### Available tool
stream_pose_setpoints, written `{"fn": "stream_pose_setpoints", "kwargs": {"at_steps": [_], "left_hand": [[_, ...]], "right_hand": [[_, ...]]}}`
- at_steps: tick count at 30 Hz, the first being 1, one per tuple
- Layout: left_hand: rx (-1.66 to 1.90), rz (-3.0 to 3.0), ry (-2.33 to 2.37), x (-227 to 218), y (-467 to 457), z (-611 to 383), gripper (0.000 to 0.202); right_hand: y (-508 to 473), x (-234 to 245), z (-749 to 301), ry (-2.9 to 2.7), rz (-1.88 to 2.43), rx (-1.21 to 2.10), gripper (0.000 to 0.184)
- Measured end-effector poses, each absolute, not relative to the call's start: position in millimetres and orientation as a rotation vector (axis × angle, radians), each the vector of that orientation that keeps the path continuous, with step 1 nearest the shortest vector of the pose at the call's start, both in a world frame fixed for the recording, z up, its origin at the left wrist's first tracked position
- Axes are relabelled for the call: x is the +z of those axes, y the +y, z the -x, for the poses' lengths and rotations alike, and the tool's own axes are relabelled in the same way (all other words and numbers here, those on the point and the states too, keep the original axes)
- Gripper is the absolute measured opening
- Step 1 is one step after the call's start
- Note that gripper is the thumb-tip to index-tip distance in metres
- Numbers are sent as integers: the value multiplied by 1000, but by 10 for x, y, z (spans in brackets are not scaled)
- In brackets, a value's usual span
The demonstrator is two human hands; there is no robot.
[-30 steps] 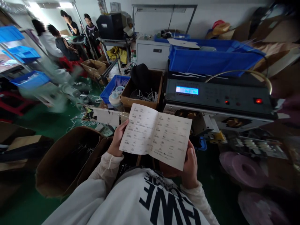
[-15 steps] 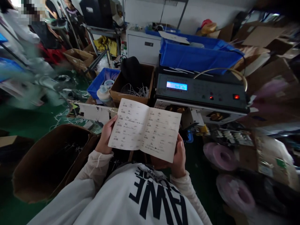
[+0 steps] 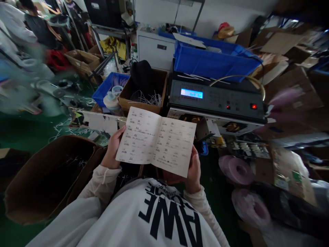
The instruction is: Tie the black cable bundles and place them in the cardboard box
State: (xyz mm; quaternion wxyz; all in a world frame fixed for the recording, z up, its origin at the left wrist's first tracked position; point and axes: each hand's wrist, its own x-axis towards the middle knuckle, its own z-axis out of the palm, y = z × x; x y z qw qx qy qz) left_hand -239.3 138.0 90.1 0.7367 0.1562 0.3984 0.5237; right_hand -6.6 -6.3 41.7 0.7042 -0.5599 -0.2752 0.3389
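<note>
An open notebook (image 3: 144, 137) with handwritten lines on both pages lies spread between my hands, in front of my chest. My left hand (image 3: 113, 147) grips its left edge, thumb along the page's side. On the opposite edge, my right hand (image 3: 194, 169) holds the right page, with its thumb at the margin. The other fingers of both hands are hidden behind the notebook. Beyond it stands a dark machine (image 3: 218, 99) with a lit blue display (image 3: 191, 93) and a glowing red switch (image 3: 254, 106).
A cardboard box (image 3: 144, 106) with white wire pieces stands behind the notebook, beside a small blue bin (image 3: 99, 95). A large blue crate (image 3: 213, 60) rests on the machine. At lower left is a big brown carton (image 3: 28, 192); pink rolls (image 3: 236, 169) lie right. People are at far left.
The whole view has shifted slightly, so the scene sits a little further left. Both hands keep the same hold on the open notebook.
</note>
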Motion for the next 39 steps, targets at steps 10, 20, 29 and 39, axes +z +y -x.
{"fn": "stream_pose_setpoints", "kwargs": {"at_steps": [10,20,29,39], "left_hand": [[1110,-380,798,828,1362,2436,18],[836,-418,634,842,1189,2336,48],[907,-590,520,571,958,2512,50],[1031,-402,596,687,1137,2856,47]], "right_hand": [[-73,466,94,-667,1280,696,56],[149,961,288,-1376,1425,566,40],[477,1115,738,-1866,1288,486,55],[379,1120,247,-1415,1335,793,49]]}}
